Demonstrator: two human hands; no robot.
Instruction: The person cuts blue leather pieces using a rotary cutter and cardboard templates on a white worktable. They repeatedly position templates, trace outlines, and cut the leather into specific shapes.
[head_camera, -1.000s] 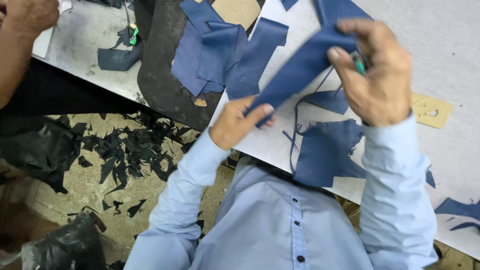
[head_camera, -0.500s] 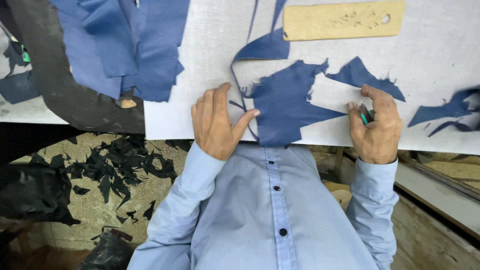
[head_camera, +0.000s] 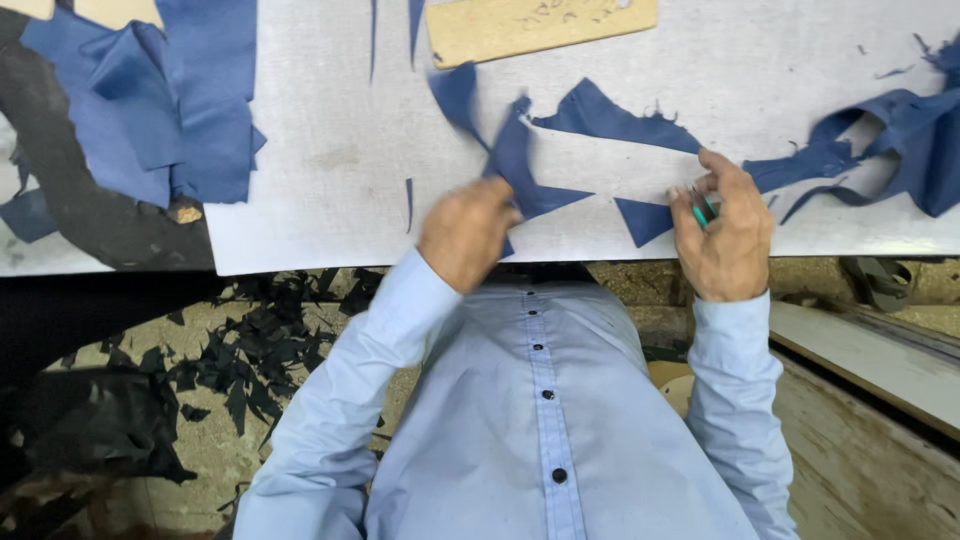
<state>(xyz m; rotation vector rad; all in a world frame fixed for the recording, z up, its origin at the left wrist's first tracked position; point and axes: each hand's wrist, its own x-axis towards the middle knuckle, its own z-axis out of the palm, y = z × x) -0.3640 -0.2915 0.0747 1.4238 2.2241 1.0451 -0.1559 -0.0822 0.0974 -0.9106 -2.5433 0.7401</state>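
Note:
My left hand (head_camera: 466, 232) is closed on a jagged blue leather scrap (head_camera: 520, 165) and lifts its end off the white cutting board (head_camera: 330, 190). My right hand (head_camera: 728, 232) rests on the board's near edge with a small green-handled cutting tool (head_camera: 703, 212) in its fingers, beside a small blue triangle (head_camera: 642, 219). Another long blue offcut (head_camera: 612, 118) lies just beyond, between the two hands. Light blue shirt sleeves cover both forearms.
A tan cardboard pattern (head_camera: 540, 27) lies at the board's far edge. Stacked blue leather pieces (head_camera: 160, 110) sit at the left on a black hide (head_camera: 80, 215). More blue offcuts (head_camera: 880, 140) trail at the right. Black scraps (head_camera: 230, 360) litter the floor below.
The large blue piece that lay flat under my left hand is now several separate scraps. My left hand has closed on one and raised it. My right hand has shifted slightly.

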